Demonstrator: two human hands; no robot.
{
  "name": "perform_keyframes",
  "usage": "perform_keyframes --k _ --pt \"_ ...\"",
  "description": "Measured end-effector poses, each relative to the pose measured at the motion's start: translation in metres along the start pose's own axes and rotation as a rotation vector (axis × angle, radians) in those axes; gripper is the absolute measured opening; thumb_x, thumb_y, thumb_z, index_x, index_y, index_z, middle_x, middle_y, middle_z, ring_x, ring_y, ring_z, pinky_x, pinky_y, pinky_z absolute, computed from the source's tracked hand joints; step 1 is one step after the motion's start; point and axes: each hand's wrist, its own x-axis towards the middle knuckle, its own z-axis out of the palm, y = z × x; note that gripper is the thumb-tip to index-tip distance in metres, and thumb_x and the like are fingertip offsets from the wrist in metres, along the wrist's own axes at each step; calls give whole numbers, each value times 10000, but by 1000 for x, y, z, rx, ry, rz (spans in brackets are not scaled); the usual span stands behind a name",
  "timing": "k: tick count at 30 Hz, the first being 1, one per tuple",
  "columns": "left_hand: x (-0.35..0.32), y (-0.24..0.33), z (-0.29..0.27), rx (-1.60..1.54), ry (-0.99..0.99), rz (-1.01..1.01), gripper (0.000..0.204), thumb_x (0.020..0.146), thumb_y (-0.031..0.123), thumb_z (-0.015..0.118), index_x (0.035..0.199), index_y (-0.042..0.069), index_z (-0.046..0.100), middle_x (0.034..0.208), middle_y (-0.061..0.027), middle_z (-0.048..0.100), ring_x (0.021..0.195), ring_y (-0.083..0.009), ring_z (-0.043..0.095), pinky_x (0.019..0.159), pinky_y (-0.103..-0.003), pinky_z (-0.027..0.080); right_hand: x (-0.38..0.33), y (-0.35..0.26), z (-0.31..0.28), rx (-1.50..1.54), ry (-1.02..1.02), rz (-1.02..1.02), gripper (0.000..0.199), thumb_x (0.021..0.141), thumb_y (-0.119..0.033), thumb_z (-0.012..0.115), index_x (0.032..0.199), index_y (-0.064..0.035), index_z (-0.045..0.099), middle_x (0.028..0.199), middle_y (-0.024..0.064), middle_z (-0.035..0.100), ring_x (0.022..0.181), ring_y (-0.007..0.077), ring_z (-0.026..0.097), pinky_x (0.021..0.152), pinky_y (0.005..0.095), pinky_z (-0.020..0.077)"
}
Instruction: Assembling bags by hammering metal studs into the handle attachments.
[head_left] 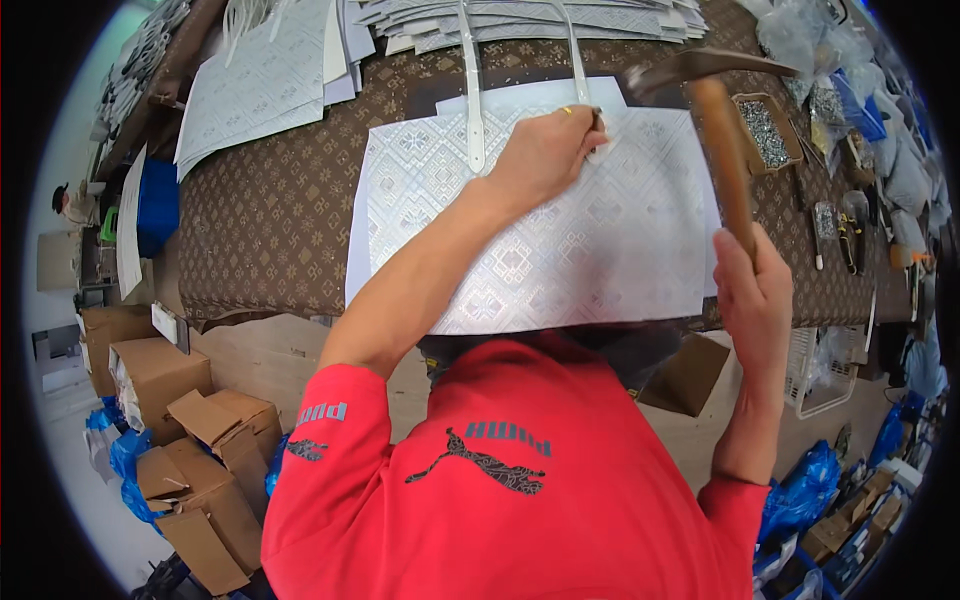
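Silver-patterned panel [540,265] is lying at the centre of the frame on the brown tabletop [250,235], with white straps [474,120] reaching over its upper edge. The left hand [548,150] is resting by the lower end of the right-hand strap, its fingers bunching together; whether they are gripping the strap or some small piece, I cannot tell. Right of the panel, the right hand [755,285] is grasping a hammer [728,160], its fingers wrapping around the wooden handle, while the blurred head is showing near the panel's upper right corner.

Toward the upper right of the frame, a shallow brown box [782,168] is holding a heap of small silvery pieces [765,130]. Clear plastic bags [785,30] are crowding the tabletop beyond it, one of them carrying small grey bits [826,105]. Under the tabletop at the right, a white basket [797,375] is holding crumpled clear plastic [830,350]. At the left, a blue bin [160,200] is standing behind a white sheet [132,230], its inside hidden. Cardboard boxes [165,375] are filling the lower left, some flaps gaping, and blue plastic bags [128,455] are bulging beside them
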Motion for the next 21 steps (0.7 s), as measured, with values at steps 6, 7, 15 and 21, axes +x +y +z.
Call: perform_keyframes --k 6,7,15,21 --pt "11 -3 -32 -828 300 -437 202 940 130 624 1083 10 547 790 -112 696 722 -271 710 696 -384 549 0 13 -8 328 182 65 306 1050 -324 549 826 -133 464 616 -71 361 428 8 286 359 207 202" --pt "7 1 -45 -825 305 -420 202 940 130 624 1083 10 547 790 -112 696 722 -271 710 696 -384 549 3 22 -13 381 204 95 307 1047 -328 555 827 -136 462 617 -72 361 427 10 286 356 208 204" --pt "-112 82 -87 422 -355 194 394 872 112 614 1261 59 637 932 -45 622 819 -187 649 738 -309 494 31 111 -45 525 507 192 329 1034 -364 578 819 -156 439 616 -72 360 425 23 284 348 225 218" --pt "-137 112 -62 584 -250 243 400 830 132 657 1222 56 635 932 -83 613 831 -225 636 744 -348 508 46 153 -58 563 659 120 334 1036 -364 575 820 -150 436 618 -66 356 428 30 290 351 236 234"
